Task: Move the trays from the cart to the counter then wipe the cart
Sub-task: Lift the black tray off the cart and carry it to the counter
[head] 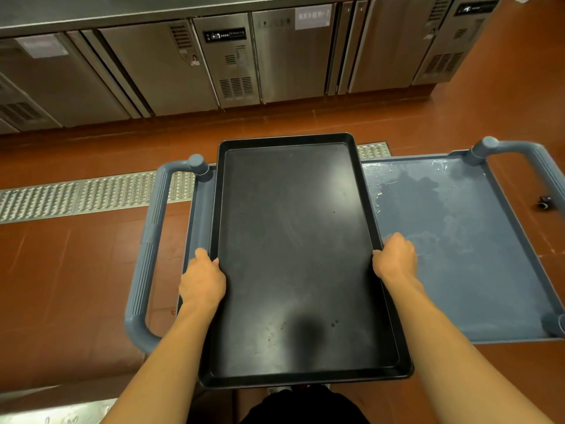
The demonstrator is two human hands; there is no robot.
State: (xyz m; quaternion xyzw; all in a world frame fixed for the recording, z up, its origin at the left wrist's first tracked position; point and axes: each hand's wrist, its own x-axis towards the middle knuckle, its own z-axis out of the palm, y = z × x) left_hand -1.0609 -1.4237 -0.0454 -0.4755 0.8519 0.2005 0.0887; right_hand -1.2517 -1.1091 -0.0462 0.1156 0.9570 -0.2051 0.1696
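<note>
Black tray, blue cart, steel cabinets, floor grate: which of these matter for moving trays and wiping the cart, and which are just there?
Part of the job:
- flat black rectangular tray, gripped on its long edges by the left hand and right hand
- blue-grey plastic cart, top wet and smeared

Just there:
- stainless steel cabinets
- perforated metal floor grate
- red tiled floor

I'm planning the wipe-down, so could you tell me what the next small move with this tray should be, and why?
Probably carry the black tray over to the counter ahead. The left hand and right hand already grip its long edges, and the cart top beside it shows wet smears that need wiping.
</note>
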